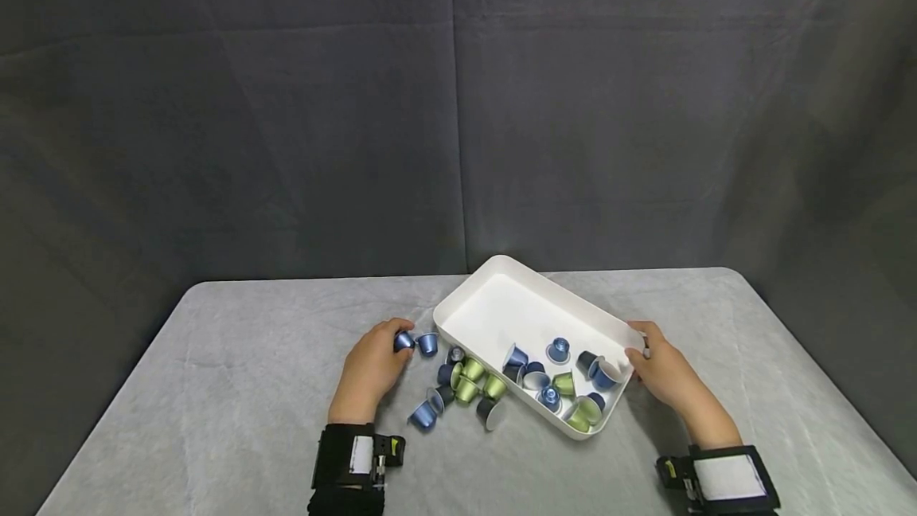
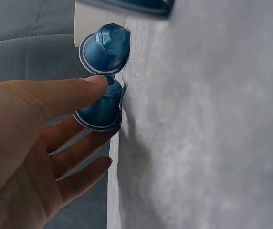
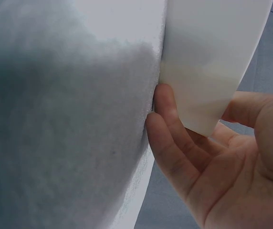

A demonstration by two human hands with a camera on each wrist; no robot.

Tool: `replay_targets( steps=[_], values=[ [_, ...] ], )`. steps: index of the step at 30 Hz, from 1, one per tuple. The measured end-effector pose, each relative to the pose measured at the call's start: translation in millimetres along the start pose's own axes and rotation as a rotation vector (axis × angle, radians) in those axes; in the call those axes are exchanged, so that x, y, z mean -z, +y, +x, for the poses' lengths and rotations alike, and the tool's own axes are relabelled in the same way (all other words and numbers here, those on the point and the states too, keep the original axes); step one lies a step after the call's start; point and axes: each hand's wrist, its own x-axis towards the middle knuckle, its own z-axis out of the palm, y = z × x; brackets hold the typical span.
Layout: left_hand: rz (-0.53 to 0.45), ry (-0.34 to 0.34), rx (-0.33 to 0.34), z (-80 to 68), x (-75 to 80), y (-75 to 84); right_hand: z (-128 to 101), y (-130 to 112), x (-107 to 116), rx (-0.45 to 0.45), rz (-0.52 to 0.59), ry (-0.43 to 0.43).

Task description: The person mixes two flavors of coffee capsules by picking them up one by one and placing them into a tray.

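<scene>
Blue and glossy, the pinched capsule (image 1: 403, 341) sits between thumb and fingers of the left hand (image 1: 374, 365), low over the grey surface (image 1: 236, 404). It looks light and thin-walled, probably slippery and easy to dent, so a gentle pinch on the sides below the rim should suit. Just right of that hand is a second blue capsule (image 1: 427, 344); farther right and nearer the person lie loose green, blue and dark capsules (image 1: 467, 390). Between both hands, the white tray (image 1: 494, 313) carries more capsules (image 1: 559, 351) toward the right hand (image 1: 662, 369), which is clamped on the tray's end wall, seemingly stiff, smooth and a sound hold.
</scene>
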Motion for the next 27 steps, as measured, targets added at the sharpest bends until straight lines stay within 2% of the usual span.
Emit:
replay_targets(
  steps=[16, 27],
  values=[
    [-0.004, 0.038, -0.022, -3.2, 12.5, 7.3, -0.2, -0.8, 0.0, -0.006, 0.010, 0.000],
    [0.013, 0.065, -0.072, -3.4, 14.7, 17.4, -0.1, -0.7, 0.3, -0.005, 0.011, -0.003]
  ],
)
